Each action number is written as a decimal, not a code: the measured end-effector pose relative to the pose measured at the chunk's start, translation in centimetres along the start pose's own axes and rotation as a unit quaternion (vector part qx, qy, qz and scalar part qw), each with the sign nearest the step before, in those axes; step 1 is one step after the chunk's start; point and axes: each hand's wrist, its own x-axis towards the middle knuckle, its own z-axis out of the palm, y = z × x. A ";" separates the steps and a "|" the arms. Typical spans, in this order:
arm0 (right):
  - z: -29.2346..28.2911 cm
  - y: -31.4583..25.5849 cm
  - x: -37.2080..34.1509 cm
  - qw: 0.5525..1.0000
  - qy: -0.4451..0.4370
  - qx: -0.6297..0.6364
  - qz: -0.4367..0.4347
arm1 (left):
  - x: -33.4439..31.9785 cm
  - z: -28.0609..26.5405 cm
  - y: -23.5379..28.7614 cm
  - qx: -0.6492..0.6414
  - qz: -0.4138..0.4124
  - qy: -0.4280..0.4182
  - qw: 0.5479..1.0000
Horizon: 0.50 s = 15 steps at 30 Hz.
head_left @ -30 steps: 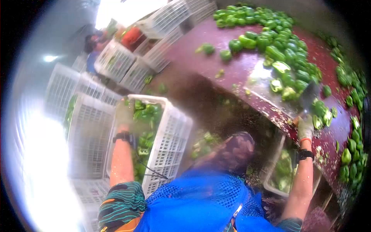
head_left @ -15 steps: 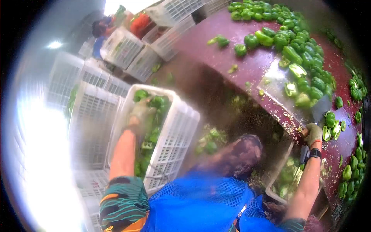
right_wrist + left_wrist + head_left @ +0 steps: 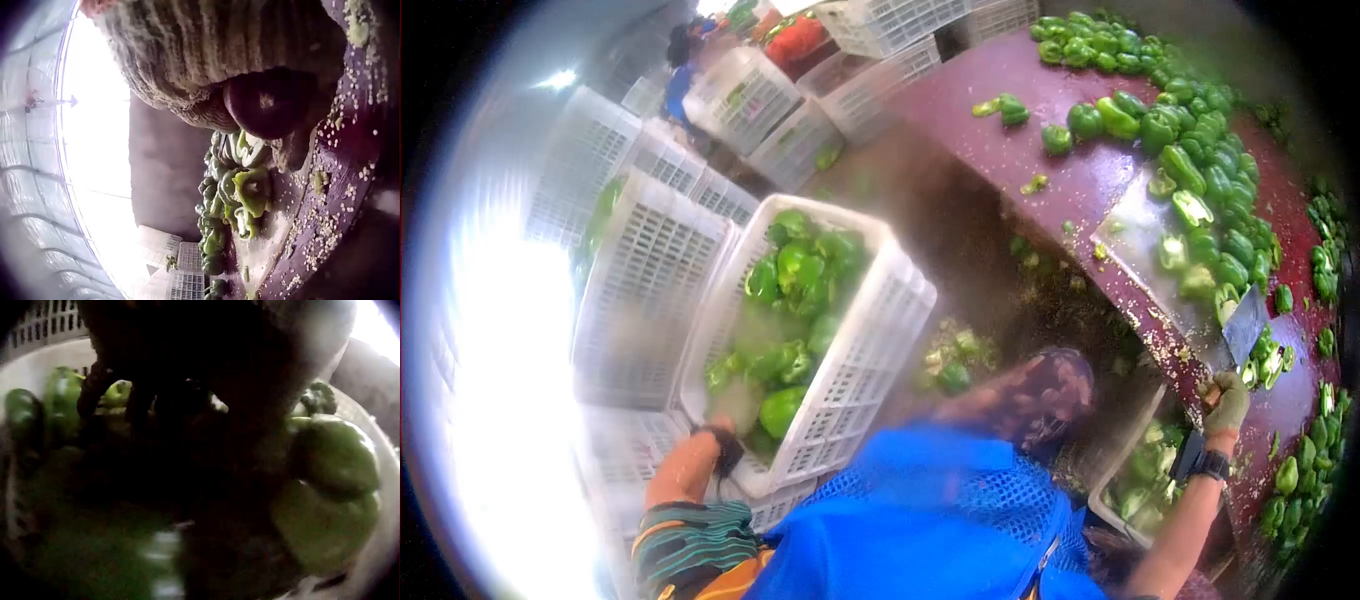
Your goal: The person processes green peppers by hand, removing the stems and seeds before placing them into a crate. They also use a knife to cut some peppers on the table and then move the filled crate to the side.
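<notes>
In a gloved fist at the table's edge, my right hand holds a broad-bladed knife. The end of its round brown handle pokes out of the glove in the right wrist view. Cut peppers lie just beyond that hand. My left hand, gloved and blurred, reaches down into the near end of a white plastic crate holding green bell peppers. Its fingers point down among the peppers in the left wrist view; deep shadow hides whether they grip one.
Many green peppers are heaped on the dark red table, around a shiny flat board near the seed-strewn edge. A tub of pepper pieces stands below my right forearm. Stacked white crates rise at left; another person is behind.
My left hand has moved from the crate's far end to its near end, uncovering peppers there. The right hand keeps holding the knife at the table's edge. The head view has shifted slightly.
</notes>
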 end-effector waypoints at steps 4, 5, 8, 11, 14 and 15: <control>0.0 -1.8 -4.1 0.998 0.011 0.012 -0.061 | 3.7 3.7 -5.5 0.062 -0.009 0.042 0.997; 0.2 -2.3 -4.9 0.997 -0.004 0.016 -0.073 | 4.4 1.2 -4.7 0.118 0.030 -0.016 0.992; 0.3 -3.6 -7.3 0.996 0.009 0.007 -0.085 | 3.9 -8.6 3.4 0.120 0.009 0.052 0.991; -0.1 -3.6 -8.1 0.994 0.031 -0.042 -0.101 | 1.8 -14.1 12.6 0.030 0.145 0.303 0.942; -0.7 -3.4 -8.8 0.988 0.054 -0.067 -0.128 | 9.5 -14.5 19.4 -0.293 0.215 0.212 0.907; -0.8 -3.7 -8.8 0.988 0.049 -0.089 -0.120 | 8.0 -15.0 22.7 -0.214 0.195 0.219 0.932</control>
